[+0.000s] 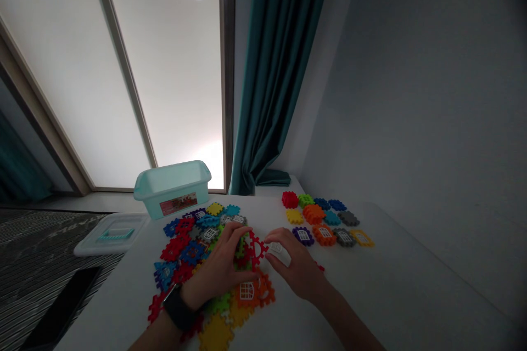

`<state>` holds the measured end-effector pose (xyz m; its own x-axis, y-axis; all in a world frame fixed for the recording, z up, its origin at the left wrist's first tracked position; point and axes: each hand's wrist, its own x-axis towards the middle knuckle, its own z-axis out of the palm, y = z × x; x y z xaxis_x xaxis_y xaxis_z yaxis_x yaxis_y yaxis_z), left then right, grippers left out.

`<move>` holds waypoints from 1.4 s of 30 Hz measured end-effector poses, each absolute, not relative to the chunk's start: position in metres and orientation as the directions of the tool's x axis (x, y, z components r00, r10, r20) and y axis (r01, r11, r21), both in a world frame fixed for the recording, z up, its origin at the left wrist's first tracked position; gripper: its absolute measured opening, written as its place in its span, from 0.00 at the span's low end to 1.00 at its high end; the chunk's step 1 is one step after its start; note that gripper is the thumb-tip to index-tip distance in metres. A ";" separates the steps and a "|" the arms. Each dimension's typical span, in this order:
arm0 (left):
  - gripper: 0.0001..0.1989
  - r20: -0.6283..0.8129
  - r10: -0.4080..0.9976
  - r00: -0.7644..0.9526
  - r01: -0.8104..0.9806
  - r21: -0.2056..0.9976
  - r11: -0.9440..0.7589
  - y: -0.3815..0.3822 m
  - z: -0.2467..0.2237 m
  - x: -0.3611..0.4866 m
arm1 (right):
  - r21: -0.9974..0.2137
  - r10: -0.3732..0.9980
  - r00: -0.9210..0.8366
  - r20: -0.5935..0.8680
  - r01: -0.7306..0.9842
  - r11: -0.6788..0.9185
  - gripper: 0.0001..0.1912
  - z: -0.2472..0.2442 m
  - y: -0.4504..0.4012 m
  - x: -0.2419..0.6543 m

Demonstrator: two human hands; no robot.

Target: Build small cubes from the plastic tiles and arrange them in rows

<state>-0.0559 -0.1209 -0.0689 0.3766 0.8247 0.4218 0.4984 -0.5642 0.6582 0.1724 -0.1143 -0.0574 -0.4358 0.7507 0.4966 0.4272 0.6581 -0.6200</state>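
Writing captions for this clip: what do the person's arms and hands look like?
Both arms are bare, with no sleeves or gloves. The left hand wears a black smartwatch at the wrist. Nothing is visibly worn on the right hand.

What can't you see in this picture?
Head view:
- Pieces under the left hand: the hand covers them.
- The white piece: the right hand's fingers cover part of it.
- Inside the mint plastic box: its front wall hides it.
- Black phone: the bottom edge cuts it off.
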 end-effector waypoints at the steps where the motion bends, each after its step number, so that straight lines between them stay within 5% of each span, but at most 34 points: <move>1: 0.41 0.417 0.829 0.373 0.485 0.674 -0.557 -0.121 -0.069 -0.055 | -0.586 0.721 -0.453 0.524 0.423 0.692 0.06 -0.059 -0.115 0.172; 17: 0.41 0.354 0.849 0.392 0.498 0.694 -0.519 -0.127 -0.076 -0.046 | -0.395 0.620 -0.492 0.611 0.488 0.778 0.08 -0.067 -0.122 0.176; 22: 0.41 0.361 0.835 0.416 0.543 0.638 -0.546 -0.127 -0.079 -0.044 | -0.459 0.679 -0.413 0.607 0.516 0.723 0.07 -0.078 -0.126 0.204; 32: 0.17 0.336 0.774 0.537 0.639 0.437 -0.633 -0.120 -0.070 -0.026 | -0.544 0.815 -0.251 0.523 0.637 0.546 0.07 -0.117 -0.136 0.316; 42: 0.11 0.315 0.691 0.651 0.594 0.354 -0.722 -0.107 -0.062 0.024 | -0.601 0.829 -0.161 0.535 0.617 0.508 0.06 -0.114 -0.139 0.303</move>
